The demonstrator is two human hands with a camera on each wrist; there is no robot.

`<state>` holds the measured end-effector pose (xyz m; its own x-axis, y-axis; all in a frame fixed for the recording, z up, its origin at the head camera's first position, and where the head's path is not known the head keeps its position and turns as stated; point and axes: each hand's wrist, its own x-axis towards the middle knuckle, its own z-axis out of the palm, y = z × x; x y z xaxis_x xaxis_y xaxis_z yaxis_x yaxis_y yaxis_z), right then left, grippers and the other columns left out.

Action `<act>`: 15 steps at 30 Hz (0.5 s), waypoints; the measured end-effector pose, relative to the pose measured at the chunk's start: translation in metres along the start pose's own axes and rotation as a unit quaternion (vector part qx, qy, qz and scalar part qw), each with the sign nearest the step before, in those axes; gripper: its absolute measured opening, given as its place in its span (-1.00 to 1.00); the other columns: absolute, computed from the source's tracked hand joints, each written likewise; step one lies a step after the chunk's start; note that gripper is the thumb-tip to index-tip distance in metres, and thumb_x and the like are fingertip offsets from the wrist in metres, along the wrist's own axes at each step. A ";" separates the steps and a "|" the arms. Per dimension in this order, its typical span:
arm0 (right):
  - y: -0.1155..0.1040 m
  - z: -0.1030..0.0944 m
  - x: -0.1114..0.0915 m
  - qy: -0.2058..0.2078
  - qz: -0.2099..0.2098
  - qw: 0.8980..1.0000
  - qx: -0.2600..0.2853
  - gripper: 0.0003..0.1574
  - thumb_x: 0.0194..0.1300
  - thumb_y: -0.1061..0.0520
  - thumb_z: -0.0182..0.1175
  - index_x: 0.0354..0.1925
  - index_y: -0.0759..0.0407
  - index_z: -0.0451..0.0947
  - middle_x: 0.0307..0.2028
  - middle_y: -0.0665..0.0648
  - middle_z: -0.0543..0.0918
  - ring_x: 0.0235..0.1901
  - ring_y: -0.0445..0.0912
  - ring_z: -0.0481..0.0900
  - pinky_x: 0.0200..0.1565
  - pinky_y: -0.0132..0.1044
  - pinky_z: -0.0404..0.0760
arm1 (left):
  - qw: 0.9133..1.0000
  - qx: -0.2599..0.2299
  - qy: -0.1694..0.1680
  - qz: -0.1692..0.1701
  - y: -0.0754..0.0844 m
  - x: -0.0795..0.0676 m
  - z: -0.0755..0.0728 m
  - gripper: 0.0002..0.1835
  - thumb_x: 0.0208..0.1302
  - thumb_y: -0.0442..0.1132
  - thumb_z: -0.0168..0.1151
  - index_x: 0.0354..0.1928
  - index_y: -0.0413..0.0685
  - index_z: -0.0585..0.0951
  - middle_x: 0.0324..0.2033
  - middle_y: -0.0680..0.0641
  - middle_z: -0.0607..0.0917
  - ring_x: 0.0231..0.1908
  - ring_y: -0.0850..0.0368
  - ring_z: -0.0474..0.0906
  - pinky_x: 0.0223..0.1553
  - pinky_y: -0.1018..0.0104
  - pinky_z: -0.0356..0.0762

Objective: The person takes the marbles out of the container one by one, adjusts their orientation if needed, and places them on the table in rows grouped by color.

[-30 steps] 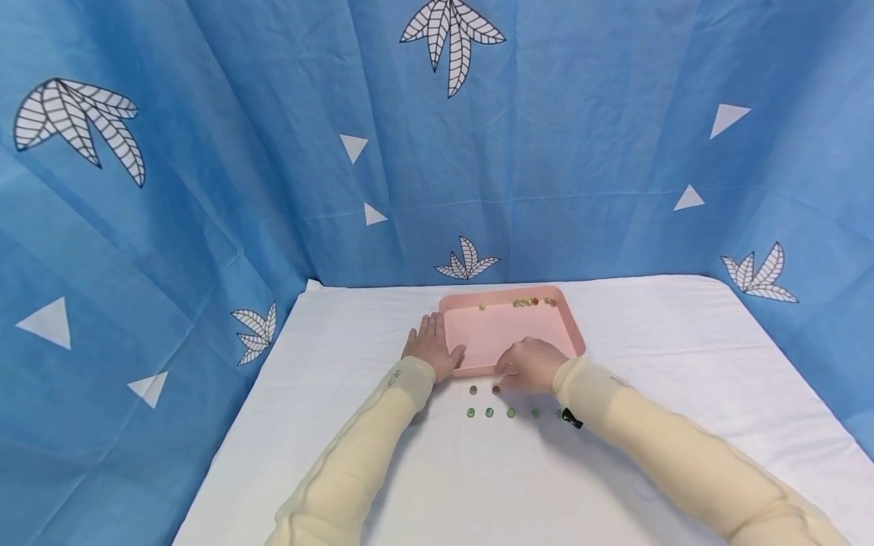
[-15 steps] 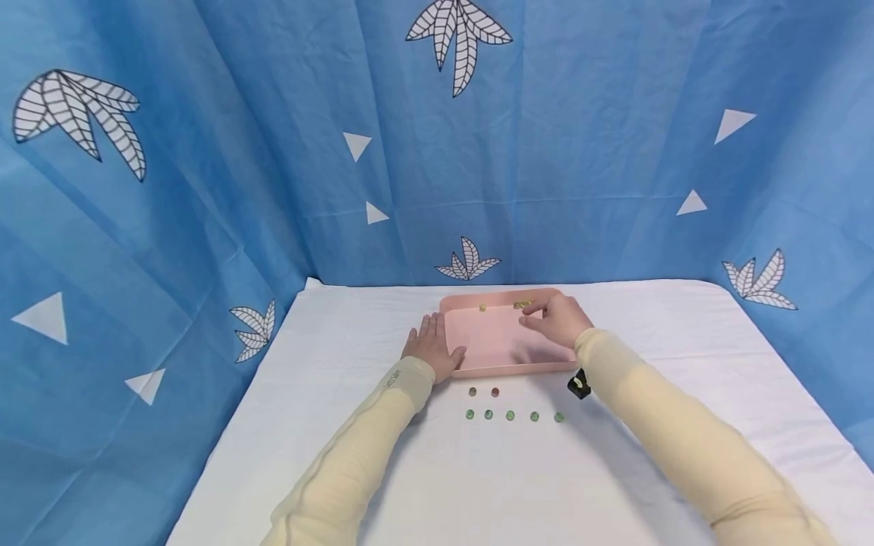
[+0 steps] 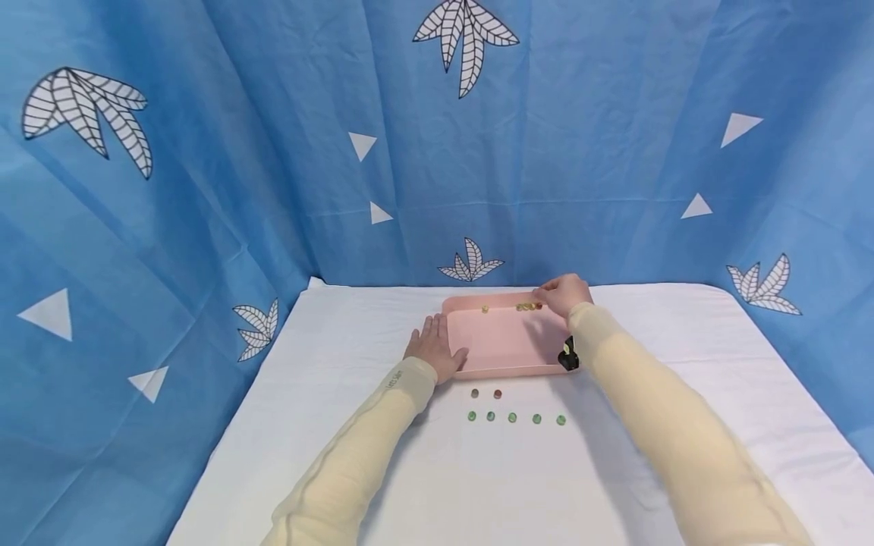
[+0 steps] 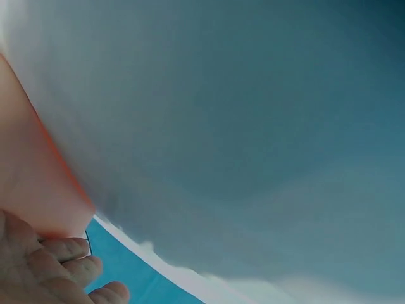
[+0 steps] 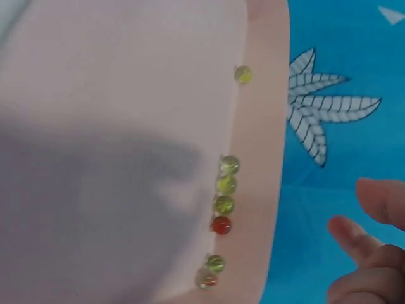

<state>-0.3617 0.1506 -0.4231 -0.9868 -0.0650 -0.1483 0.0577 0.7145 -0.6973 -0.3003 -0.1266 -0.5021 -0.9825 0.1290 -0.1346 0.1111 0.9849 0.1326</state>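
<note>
My left hand (image 3: 432, 349) lies flat with spread fingers against the left edge of a shallow pink tray (image 3: 508, 371). My right hand (image 3: 564, 294) is over the tray's back right corner. In the right wrist view its thumb and index finger are apart, with nothing between them. Glass marbles line the tray's back wall below these fingers: a red marble (image 5: 221, 225) beside several yellow-green ones, a green marble (image 5: 216, 263) touching a clear one with a red streak (image 5: 206, 278), and a lone yellow marble (image 5: 243, 74) farther along.
In front of the tray, a reddish marble (image 3: 497, 394) and a brownish marble (image 3: 474, 393) lie on the white cloth. Nearer still is a row of several green marbles (image 3: 512, 418). A black device (image 3: 569, 354) shows under the right wrist. Blue curtain (image 3: 614, 250) closes the back.
My right hand has gone from the reddish marble in front of the tray, up and back to the tray's far right corner. That marble stays on the cloth. My left hand holds its place.
</note>
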 end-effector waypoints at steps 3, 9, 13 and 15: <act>0.002 0.001 0.006 0.000 0.017 1.000 -0.002 -0.49 0.38 -0.08 0.11 0.07 0.25 0.61 0.13 0.31 0.55 0.17 0.23 0.43 0.12 0.12 0.48 | 1.000 0.000 -0.001 0.001 0.000 0.000 -0.003 -0.02 0.33 0.34 -0.19 0.51 -0.21 -0.17 0.49 -0.19 -0.05 0.48 -0.03 -0.21 0.43 -0.01 -0.14; 0.023 0.010 0.032 0.001 0.046 0.999 -0.020 -0.49 0.32 -0.05 0.17 -0.73 0.10 0.45 -0.75 0.08 0.42 -0.74 -0.07 0.33 -0.61 -0.19 0.46 | 1.000 -0.003 -0.009 -0.005 0.002 -0.002 -0.003 -0.01 0.33 0.35 -0.18 0.51 -0.19 -0.17 0.49 -0.18 -0.05 0.48 -0.02 -0.21 0.43 -0.01 -0.14; 0.036 0.013 0.047 -0.001 0.067 0.997 -0.035 -0.38 0.28 -0.05 0.21 -0.79 0.01 0.19 -0.81 -0.04 0.13 -0.79 -0.15 0.07 -0.72 -0.25 0.26 | 1.000 0.004 -0.015 -0.001 0.003 -0.003 -0.003 0.00 0.33 0.36 -0.20 0.51 -0.20 -0.19 0.49 -0.19 -0.05 0.48 -0.04 -0.21 0.43 -0.01 -0.14; 0.039 0.013 0.051 -0.001 0.073 0.996 -0.045 -0.45 0.27 -0.04 0.21 -0.76 0.04 0.26 -0.78 -0.02 0.18 -0.77 -0.12 0.15 -0.72 -0.24 0.31 | 1.000 0.009 -0.013 0.002 0.003 -0.003 -0.004 0.00 0.33 0.37 -0.20 0.51 -0.20 -0.19 0.49 -0.19 -0.05 0.48 -0.04 -0.20 0.42 -0.02 -0.11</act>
<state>-0.4080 0.1661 -0.4673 -0.9684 0.0423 -0.2457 0.1869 0.7754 -0.6031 -0.2980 -0.1247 -0.4973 -0.9777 0.1360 -0.1601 0.1182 0.9862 0.1158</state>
